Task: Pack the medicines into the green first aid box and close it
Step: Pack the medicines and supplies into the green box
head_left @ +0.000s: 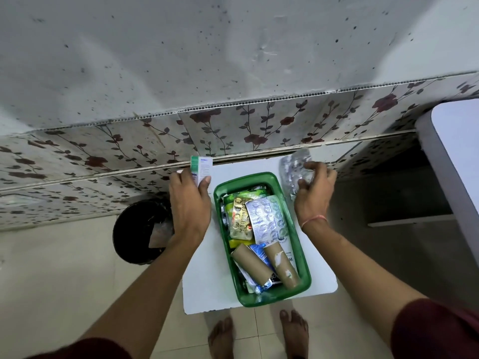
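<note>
Our left hand (190,200) grips the carton (201,169), right hand (313,193) the blister strips (294,168); we'd lay both flat into the centre-frame green box (300,244).

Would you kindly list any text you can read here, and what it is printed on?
"Paracetamol", partly legible: blister strip in the green box.
"M": white pack under the cardboard tube.
Carton in the left hand: print too blurred.
Silver strips in the right hand: unreadable.

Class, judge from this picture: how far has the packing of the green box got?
Done: strips and two brown tubes already lie in the green box. In hand: left hand holds a small carton, right hand a blister strip, both outside it. Left: put both in and close it; no lid shows.
</note>
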